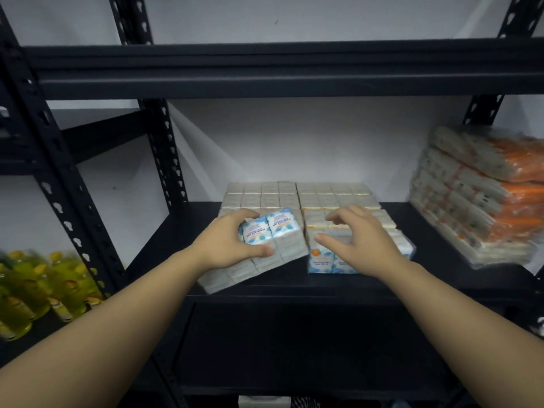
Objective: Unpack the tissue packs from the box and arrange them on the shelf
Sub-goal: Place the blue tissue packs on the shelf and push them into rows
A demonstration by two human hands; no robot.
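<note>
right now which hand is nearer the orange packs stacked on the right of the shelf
Right. The right hand hovers over the front tissue bundle, partway toward the orange packs. The left hand grips the tilted tissue bundle farther left.

Stockroom: black metal racking [282,69], bulk-stacked goods [471,195].

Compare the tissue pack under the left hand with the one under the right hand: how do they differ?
The left tissue pack lies skewed, its near corner at the shelf edge; the right tissue pack sits square. The left hand grips its pack; the right hand hovers spread. Both are clear-wrapped blue-and-white bundles.
</note>
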